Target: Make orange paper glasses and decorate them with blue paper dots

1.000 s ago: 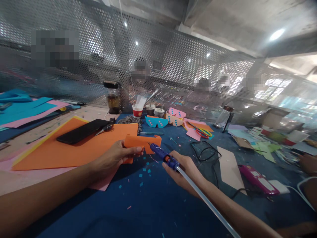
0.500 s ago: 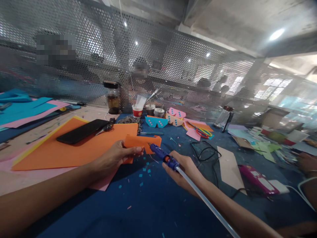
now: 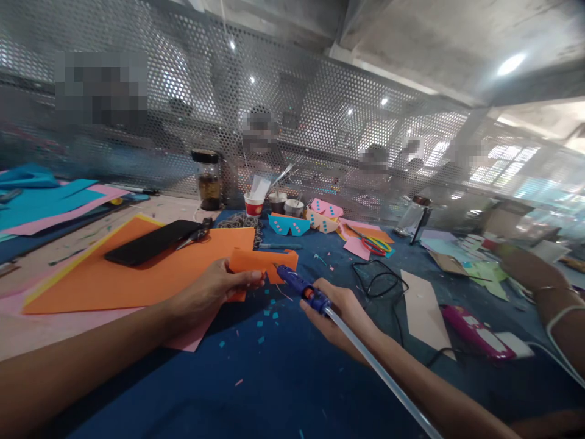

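My left hand [image 3: 228, 281] pinches the left part of a small cut piece of orange paper [image 3: 256, 261], holding it just above the dark blue table [image 3: 274, 384]. In my right hand [image 3: 336, 308] is a blue glue gun [image 3: 297, 281], gripped round its body, with a long clear glue stick [image 3: 379, 372] coming out of its back end. The nozzle points left and is at the orange paper; whether it touches cannot be made out. Several tiny blue paper scraps [image 3: 260, 339] lie below the hands.
Large orange sheets [image 3: 150, 283] at left carry a black phone [image 3: 153, 242] and small scissors [image 3: 196, 233]. Blue paper glasses [image 3: 289, 224], red-handled scissors [image 3: 375, 245], a lidded jar [image 3: 209, 183] and a black cable [image 3: 379, 277] lie beyond. Another person's arm [image 3: 543, 280] reaches in from the right.
The other person's arm at right has reached further in over the papers. My hands, the glue gun and the orange paper look almost unmoved.
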Motion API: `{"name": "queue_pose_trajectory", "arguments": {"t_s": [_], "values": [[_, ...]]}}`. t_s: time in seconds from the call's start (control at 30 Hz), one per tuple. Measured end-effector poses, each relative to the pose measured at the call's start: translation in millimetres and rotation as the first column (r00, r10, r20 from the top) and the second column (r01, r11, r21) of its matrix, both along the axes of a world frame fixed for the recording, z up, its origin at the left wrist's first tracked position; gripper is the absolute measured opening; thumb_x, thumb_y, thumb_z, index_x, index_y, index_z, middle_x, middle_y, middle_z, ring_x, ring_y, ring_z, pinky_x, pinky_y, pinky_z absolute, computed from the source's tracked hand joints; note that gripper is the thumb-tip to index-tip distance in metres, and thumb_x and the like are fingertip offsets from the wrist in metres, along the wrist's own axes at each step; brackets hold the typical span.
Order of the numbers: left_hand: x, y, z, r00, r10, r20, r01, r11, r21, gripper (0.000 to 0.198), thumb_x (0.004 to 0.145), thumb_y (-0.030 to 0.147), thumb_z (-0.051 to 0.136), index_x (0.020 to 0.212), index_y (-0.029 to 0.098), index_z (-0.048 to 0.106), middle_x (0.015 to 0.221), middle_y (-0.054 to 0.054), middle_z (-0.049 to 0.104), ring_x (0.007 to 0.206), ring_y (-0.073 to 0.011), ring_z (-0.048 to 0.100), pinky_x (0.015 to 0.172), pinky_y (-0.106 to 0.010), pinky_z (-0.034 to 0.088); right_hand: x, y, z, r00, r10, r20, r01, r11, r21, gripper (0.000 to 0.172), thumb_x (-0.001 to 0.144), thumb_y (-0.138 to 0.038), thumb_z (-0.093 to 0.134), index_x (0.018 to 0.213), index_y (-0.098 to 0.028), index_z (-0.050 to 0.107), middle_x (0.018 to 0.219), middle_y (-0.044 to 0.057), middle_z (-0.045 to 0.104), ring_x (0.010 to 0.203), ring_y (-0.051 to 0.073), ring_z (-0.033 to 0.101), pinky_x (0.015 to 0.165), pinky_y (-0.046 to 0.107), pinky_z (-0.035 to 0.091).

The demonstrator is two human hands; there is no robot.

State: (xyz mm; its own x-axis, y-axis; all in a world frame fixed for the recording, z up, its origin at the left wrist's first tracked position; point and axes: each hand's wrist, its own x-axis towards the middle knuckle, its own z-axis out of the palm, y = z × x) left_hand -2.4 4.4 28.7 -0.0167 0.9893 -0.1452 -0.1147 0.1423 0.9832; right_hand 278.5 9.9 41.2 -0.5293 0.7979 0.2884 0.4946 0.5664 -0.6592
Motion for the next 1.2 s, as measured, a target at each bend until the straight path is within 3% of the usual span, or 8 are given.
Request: {"name": "queue_pose_trajectory", "arguments": {"t_s": [0.33, 0.87, 1.2], "values": [[-1.1, 2.2, 0.4, 1.000, 0.011, 0.001, -0.011, 0.999, -0.031, 0.040, 0.064, 0.047, 0.103, 0.091, 0.024, 0.085, 0.090, -0.005, 0.083, 0.087, -0.0211, 0.073, 0.069, -0.026, 0.051, 0.1, 2.2, -1.2, 1.000, 0.000, 0.003, 0.000, 1.000, 0.003, 0.017, 0.091, -0.024, 0.068, 0.087, -0.023, 0.051, 0.069, -0.008, 0.049, 0.057, 0.010, 0.043, 0.055, 0.022, 0.030], [-3.2, 5.2, -5.9, 1.000, 0.021, -0.015, -0.022, 1.000, -0.011, 0.039, 0.066, 0.049, 0.102, 0.091, 0.024, 0.086, 0.096, -0.009, 0.086, 0.091, -0.0252, 0.078, 0.070, -0.029, 0.055, -0.7, -1.7, 2.4, 0.999, 0.009, 0.035, -0.008, 1.000, -0.028, 0.015, 0.094, -0.028, 0.065, 0.088, -0.024, 0.052, 0.068, -0.008, 0.048, 0.055, 0.010, 0.042, 0.055, 0.022, 0.029], [-1.0, 1.3, -2.4, 1.000, 0.006, 0.021, -0.006, 1.000, 0.009, 0.036, 0.068, 0.046, 0.102, 0.090, 0.023, 0.086, 0.094, -0.008, 0.086, 0.089, -0.0228, 0.078, 0.073, -0.027, 0.058, -0.5, 1.9, 0.7, 0.999, 0.000, 0.035, 0.000, 1.000, -0.012, 0.016, 0.092, -0.027, 0.066, 0.087, -0.024, 0.051, 0.067, -0.007, 0.050, 0.055, 0.010, 0.044, 0.054, 0.022, 0.030]]}}
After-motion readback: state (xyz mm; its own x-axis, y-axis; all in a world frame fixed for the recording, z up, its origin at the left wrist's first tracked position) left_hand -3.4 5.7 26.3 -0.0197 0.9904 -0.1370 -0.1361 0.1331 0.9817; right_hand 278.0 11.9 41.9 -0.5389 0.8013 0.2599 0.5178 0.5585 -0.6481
